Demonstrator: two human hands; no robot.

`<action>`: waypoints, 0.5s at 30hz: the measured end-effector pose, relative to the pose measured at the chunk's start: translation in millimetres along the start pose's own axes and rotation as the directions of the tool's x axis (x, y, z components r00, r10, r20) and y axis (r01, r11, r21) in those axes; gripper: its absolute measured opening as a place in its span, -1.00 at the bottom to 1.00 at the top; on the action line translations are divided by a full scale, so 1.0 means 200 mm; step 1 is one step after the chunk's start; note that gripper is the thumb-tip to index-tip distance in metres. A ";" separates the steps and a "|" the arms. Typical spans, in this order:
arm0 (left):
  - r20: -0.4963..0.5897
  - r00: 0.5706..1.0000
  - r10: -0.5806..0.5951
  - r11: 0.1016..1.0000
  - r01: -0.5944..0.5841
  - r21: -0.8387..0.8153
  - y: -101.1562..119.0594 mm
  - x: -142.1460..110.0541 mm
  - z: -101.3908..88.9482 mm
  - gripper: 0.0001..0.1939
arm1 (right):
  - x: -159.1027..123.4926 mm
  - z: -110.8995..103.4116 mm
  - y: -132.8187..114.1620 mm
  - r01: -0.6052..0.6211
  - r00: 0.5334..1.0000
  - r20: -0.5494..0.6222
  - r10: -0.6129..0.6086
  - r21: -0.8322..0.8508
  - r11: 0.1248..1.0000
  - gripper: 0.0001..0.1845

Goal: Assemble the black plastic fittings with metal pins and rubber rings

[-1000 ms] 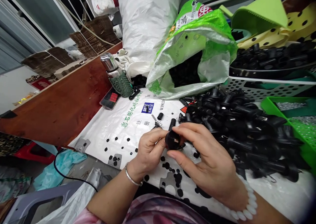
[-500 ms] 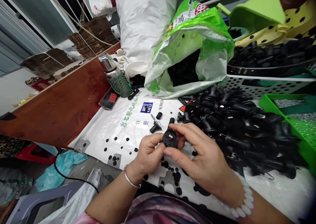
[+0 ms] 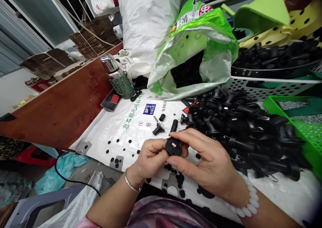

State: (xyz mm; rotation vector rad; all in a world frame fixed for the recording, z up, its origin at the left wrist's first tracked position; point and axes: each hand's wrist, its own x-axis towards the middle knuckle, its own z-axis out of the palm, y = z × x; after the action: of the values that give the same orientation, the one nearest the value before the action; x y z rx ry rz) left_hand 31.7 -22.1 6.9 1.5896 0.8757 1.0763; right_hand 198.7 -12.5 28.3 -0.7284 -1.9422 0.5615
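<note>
Between my two hands is a round black plastic part (image 3: 173,147), its flat face turned up toward me with a small metal piece in the centre. My left hand (image 3: 152,157) pinches its left edge between thumb and finger. My right hand (image 3: 205,161) grips the opposite side, thumb at the front and fingers behind. Just beyond my fingers lies a black cylindrical piece (image 3: 173,125). Farther off, a small black flanged part (image 3: 158,129) and a short black tube (image 3: 162,117) rest on the white printed sheet (image 3: 133,134).
A heap of black plastic parts (image 3: 241,127) covers the right side. Behind it stand an open green-and-white bag (image 3: 213,30) and a white perforated basket (image 3: 271,85). A green tray (image 3: 274,105) holds small metal pieces at right. A thermos (image 3: 118,77) and a phone (image 3: 110,100) lie left.
The round black part has shifted slightly down and tilted between my fingers. My right hand has moved a little lower, showing more of the cylindrical piece behind.
</note>
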 end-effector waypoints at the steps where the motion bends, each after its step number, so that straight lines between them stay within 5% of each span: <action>1: -0.011 1.000 0.016 1.000 -0.015 0.026 0.00 0.00 0.00 -0.68 | 0.00 0.00 0.00 -0.002 1.000 0.003 0.002 -0.007 1.000 -0.69; 7: -0.029 0.985 0.167 0.968 -0.159 0.193 0.03 0.00 -0.01 -0.80 | -0.01 0.01 0.00 0.010 1.000 -0.004 -0.010 0.001 1.000 -0.69; 15: 0.034 0.980 0.195 0.963 -0.198 0.184 0.06 0.00 -0.02 -0.78 | 0.00 0.01 -0.01 0.053 0.998 -0.026 -0.052 0.035 0.998 -0.67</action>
State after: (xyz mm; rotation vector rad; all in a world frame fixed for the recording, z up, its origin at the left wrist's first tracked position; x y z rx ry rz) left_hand 27.3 -24.2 18.3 1.8703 0.8411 1.1447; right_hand 197.2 -13.0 28.9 -0.6572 -1.9172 0.5514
